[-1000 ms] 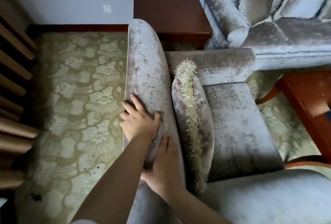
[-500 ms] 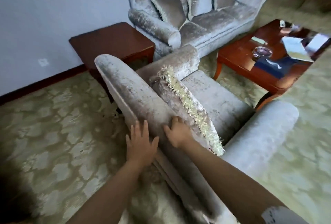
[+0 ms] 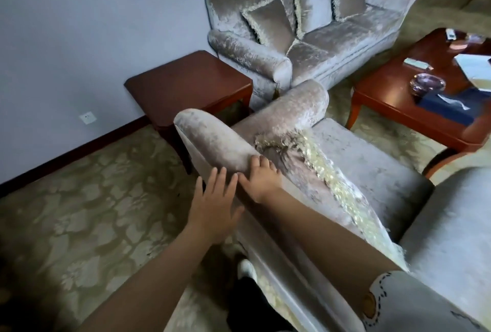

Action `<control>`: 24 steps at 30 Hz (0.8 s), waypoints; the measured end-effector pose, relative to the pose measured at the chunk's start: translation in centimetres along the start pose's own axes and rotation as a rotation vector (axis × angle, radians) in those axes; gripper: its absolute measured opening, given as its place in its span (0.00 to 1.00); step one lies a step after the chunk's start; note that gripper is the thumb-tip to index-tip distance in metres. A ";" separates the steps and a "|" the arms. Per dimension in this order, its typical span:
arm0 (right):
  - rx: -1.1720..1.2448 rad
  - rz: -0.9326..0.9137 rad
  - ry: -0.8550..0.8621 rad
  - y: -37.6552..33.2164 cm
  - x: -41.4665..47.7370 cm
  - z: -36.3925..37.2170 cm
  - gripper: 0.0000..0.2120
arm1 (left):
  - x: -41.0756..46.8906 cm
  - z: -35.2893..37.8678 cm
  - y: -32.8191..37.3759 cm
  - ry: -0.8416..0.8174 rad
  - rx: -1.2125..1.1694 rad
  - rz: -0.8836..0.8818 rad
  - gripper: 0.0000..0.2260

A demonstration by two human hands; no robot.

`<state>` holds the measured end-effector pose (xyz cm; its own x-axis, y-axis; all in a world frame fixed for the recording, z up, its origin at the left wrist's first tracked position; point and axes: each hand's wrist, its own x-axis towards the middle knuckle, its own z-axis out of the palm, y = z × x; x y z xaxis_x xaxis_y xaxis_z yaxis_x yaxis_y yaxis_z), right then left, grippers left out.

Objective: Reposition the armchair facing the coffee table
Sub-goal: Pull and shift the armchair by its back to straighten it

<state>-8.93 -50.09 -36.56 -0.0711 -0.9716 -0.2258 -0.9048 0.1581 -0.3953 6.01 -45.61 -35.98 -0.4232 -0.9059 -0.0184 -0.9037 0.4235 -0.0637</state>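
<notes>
The grey velvet armchair stands in front of me, its seat turned toward the wooden coffee table at the right. A fringed cushion leans inside against its backrest. My right hand lies on the top of the backrest with its fingers curled over the edge. My left hand is flat with its fingers spread at the rear face of the backrest, just left of the right hand.
A dark wooden side table stands close behind the armchair's far corner, by the wall. A grey sofa with cushions lies beyond. The coffee table carries a glass ashtray, a blue tissue box and papers. Patterned carpet spreads to the left.
My view has swung up from the chair's back toward the room. Both hands have shifted along the backrest toward its far end, the right one onto the top edge, the left one flattened.
</notes>
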 end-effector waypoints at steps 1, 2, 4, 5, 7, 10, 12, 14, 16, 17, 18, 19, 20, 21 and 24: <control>-0.005 0.013 -0.022 -1.0 2.2 0.3 0.36 | 1.6 0.2 -1.4 0.018 0.033 0.048 0.32; -0.016 0.036 -0.040 -2.0 4.1 0.6 0.36 | 3.3 0.1 -2.9 0.023 0.063 0.084 0.31; -0.039 0.087 -0.046 -3.2 6.7 1.5 0.40 | 6.9 -0.3 -5.7 0.037 0.068 0.070 0.31; -0.041 0.101 -0.044 -3.5 7.3 1.7 0.41 | 8.7 -0.6 -6.9 0.047 0.037 0.039 0.30; -0.020 0.105 -0.034 -3.3 7.5 2.2 0.44 | 12.2 -0.9 -9.1 -0.010 -0.027 -0.006 0.30; -0.016 0.115 0.004 -2.7 7.1 2.7 0.44 | 17.9 -0.6 -11.0 -0.082 -0.001 0.036 0.31; -0.006 0.123 -0.018 -2.5 7.1 3.1 0.44 | 21.0 0.4 -10.9 -0.158 0.019 0.090 0.32; -0.005 0.141 -0.046 -2.7 7.7 3.2 0.41 | 23.0 1.6 -10.3 -0.231 0.007 0.158 0.32; -0.011 0.170 -0.048 -2.6 8.2 3.0 0.37 | 24.2 2.7 -9.9 -0.287 -0.003 0.229 0.32; -0.003 0.201 -0.049 -2.7 8.3 2.9 0.35 | 24.6 2.9 -9.9 -0.300 0.002 0.271 0.32; 0.022 0.238 -0.040 -2.8 8.5 2.9 0.33 | 25.1 3.0 -10.1 -0.310 -0.005 0.317 0.33; 0.039 0.278 -0.036 -3.1 8.9 2.7 0.31 | 25.7 3.1 -10.6 -0.322 -0.018 0.360 0.33; 0.055 0.319 -0.034 -3.6 9.6 2.4 0.29 | 26.5 3.4 -11.2 -0.344 -0.040 0.395 0.32; 0.069 0.370 -0.021 -4.1 10.8 2.2 0.28 | 27.4 3.3 -11.7 -0.352 -0.054 0.430 0.30; 0.131 0.502 -0.055 -3.7 13.7 0.7 0.27 | 28.5 3.2 -11.3 -0.357 -0.078 0.489 0.25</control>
<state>-6.28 -63.82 -38.80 -0.4572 -0.7604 -0.4612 -0.7045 0.6262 -0.3340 4.40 -76.30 -38.93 -0.7547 -0.5479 -0.3609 -0.6177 0.7787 0.1097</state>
